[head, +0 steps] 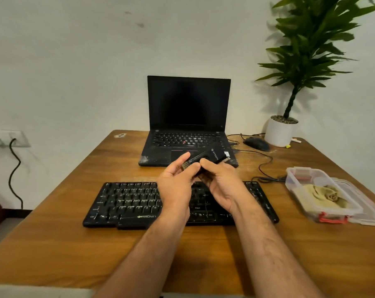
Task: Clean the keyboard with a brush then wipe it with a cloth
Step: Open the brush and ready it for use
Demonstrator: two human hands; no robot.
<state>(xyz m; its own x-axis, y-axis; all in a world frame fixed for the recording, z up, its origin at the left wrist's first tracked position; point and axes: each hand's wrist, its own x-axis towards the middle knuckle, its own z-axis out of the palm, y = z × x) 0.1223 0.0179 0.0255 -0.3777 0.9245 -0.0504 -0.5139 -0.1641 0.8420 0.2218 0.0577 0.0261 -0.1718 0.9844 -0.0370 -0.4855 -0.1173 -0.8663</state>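
A black keyboard point(135, 203) lies flat on the wooden table point(53, 244) in front of me. Above its middle, both hands hold a black brush tool point(208, 157) with short bristles at its lower left end. My right hand point(220, 181) grips the tool's body from below. The fingertips of my left hand point(178, 183) pinch the bristle end. A beige cloth point(320, 193) lies crumpled in an open clear plastic box point(298, 186) at the right of the table.
An open black laptop point(188, 125) stands behind the keyboard. A black mouse point(256, 143) and its cable lie to the laptop's right, beside a potted plant point(281, 131). The box's lid point(367, 211) lies at the right edge. A wall socket point(8, 138) with a cord is at the left.
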